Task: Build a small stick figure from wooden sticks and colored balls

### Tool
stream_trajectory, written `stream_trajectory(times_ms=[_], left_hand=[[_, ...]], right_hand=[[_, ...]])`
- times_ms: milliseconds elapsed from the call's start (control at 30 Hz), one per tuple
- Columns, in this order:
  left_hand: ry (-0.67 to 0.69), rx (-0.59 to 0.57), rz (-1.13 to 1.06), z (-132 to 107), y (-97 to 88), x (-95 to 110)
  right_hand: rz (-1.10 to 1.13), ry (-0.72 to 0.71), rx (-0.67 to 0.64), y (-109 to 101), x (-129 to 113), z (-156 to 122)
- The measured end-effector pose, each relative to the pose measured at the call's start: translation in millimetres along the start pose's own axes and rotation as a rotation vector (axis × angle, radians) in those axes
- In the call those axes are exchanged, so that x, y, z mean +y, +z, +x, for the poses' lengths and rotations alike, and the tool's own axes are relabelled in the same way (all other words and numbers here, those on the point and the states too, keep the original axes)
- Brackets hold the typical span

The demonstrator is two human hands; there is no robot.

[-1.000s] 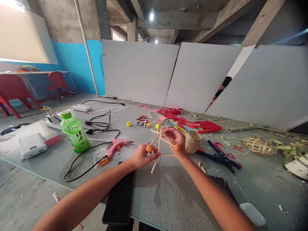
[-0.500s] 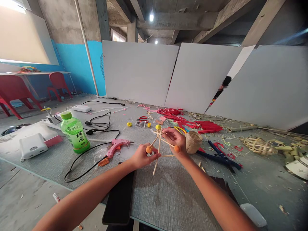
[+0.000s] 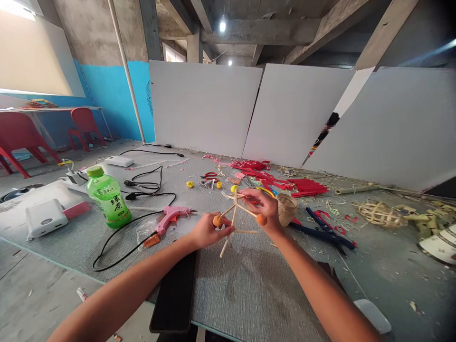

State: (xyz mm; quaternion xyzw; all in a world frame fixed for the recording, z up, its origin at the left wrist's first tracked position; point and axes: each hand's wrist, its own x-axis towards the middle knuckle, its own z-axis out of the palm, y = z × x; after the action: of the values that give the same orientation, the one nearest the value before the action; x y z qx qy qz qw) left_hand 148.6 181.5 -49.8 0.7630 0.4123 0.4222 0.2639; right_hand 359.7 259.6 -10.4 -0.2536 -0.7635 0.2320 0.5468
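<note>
Between my hands, above the table, is a frame of thin wooden sticks [image 3: 234, 216] with a yellow ball [image 3: 234, 188] at its top. An orange ball [image 3: 261, 219] tips its right stick, and another orange ball [image 3: 218, 220] is by my left fingers. My left hand [image 3: 211, 230] is closed on the frame's left and lower sticks. My right hand [image 3: 265, 207] pinches the upper right part near the yellow ball. Just behind my right hand stands a tan cup [image 3: 287, 209]. The exact finger contacts are partly hidden.
Left of the hands lie a pink glue gun [image 3: 174, 218] with a black cord and a green tea bottle [image 3: 109, 197]. A black phone [image 3: 174, 297] rests at the table's front edge. Dark blue pliers [image 3: 326, 230], red strips [image 3: 306, 186] and a woven bamboo piece [image 3: 379, 213] lie rightward.
The stick frame has turned a little in my hands, its lower end swinging left. Both hands keep their hold, and the whole view has shifted slightly.
</note>
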Motion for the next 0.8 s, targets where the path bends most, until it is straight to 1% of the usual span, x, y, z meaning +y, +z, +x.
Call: stream_trajectory(times_ms=[133, 300, 367, 467, 633, 700, 800], left_hand=[[0.022, -0.062, -0.024, 0.1, -1.9, 1.7], [-0.069, -0.146, -0.188, -0.3, -1.5, -0.6], [-0.088, -0.164, -0.230, 0.7, -1.8, -1.3], [-0.100, -0.179, -0.271, 2.8, -3.4, -0.3], [-0.164, -0.219, -0.388, 4.6, -5.3, 2.9], [-0.169, -0.235, -0.417, 4.5, -4.3, 2.0], [-0.183, -0.241, -0.406, 4.1, -1.4, -2.1]], right_hand=[[-0.025, -0.005, -0.006, -1.5, -5.4, 2.3], [-0.089, -0.090, -0.031, -4.6, -14.4, 5.6], [-0.120, -0.101, -0.047, -5.3, -15.5, 6.4], [-0.133, -0.099, -0.059, -3.4, -12.2, 6.8], [-0.105, -0.088, -0.048, 4.1, -0.6, 4.4], [-0.095, -0.063, -0.060, 7.1, 3.3, 1.5], [-0.076, -0.002, -0.074, 12.3, 9.7, -4.4]])
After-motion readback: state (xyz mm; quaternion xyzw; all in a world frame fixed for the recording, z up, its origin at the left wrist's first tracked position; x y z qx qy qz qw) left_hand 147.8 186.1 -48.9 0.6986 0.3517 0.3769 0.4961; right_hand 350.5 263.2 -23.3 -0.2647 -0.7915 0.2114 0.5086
